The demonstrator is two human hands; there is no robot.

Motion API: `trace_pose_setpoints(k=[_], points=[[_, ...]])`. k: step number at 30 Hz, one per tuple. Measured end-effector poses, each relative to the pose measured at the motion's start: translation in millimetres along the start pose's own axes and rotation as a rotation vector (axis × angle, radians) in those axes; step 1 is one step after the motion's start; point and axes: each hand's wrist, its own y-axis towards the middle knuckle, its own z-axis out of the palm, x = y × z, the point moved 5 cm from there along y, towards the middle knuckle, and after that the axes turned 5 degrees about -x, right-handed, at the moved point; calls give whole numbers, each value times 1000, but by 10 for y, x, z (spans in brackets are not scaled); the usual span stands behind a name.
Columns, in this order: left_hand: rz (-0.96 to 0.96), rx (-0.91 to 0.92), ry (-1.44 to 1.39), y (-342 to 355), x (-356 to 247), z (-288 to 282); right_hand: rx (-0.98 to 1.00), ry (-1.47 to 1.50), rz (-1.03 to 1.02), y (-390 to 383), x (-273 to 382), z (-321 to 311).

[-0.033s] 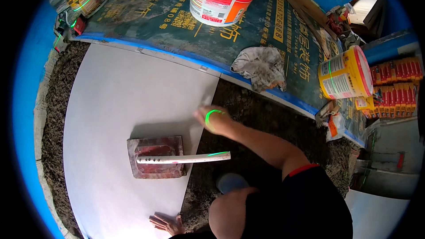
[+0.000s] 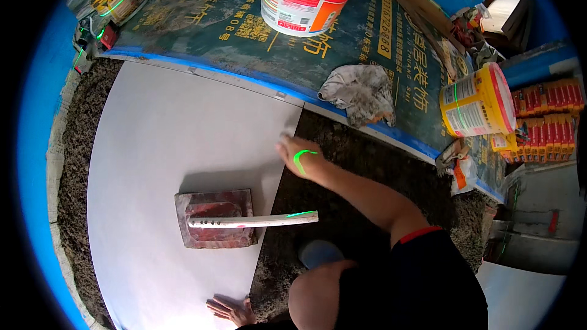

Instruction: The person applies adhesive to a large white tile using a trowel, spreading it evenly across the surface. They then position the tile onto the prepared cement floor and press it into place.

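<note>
A large pale floor tile [image 2: 159, 122] lies on dark, crumbly bedding. My left hand [image 2: 235, 311] rests flat on its near edge, fingers spread. Over the tile's right edge, toward the far corner, is my right hand [image 2: 301, 157], its fingertips smeared by motion and a green laser line across its back. I cannot make out whether its fingers hold anything. Between my hands, a flat square reddish-brown tool [image 2: 215, 198] sits on the tile, untouched. Its long white handle [image 2: 284, 219] reaches past the tile edge.
Dark bedding [image 2: 361, 140] borders the tile on the right. Beyond a blue-taped edge, green printed sheeting [image 2: 202, 18] carries a white-and-red bucket [image 2: 296, 3], a dirty rag [image 2: 361, 91] and a yellow bucket [image 2: 474, 101]. Orange-red packs [image 2: 547, 137] are stacked at the right. My knee [image 2: 315, 293] is near the tile.
My right hand has shifted slightly to the right and away from the tile surface. The left hand and the square tool have stayed put.
</note>
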Motion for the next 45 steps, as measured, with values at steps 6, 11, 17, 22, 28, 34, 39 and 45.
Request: trace_pose_setpoints(k=[6,11,17,22,28,34,39,45], points=[[16,-57,4,35,3,3,30,-263,24,496,-302,-239],[19,-103,-20,32,-82,57,-9,-284,43,601,-431,-213],[38,-346,-92,-7,40,62,81,-268,100,663,-302,-169],[13,-275,-170,17,-121,-28,67,-337,123,613,-305,-333],[-5,-298,-221,-48,-131,-61,53,-394,68,591,-368,-163],[60,-105,464,-136,50,248,-14,-384,-44,460,-207,-130],[103,198,-285,476,90,-295,-100,-179,-347,321,395,-121],[45,-84,-190,2530,583,-704,-63,-131,-595,1015,1457,682]])
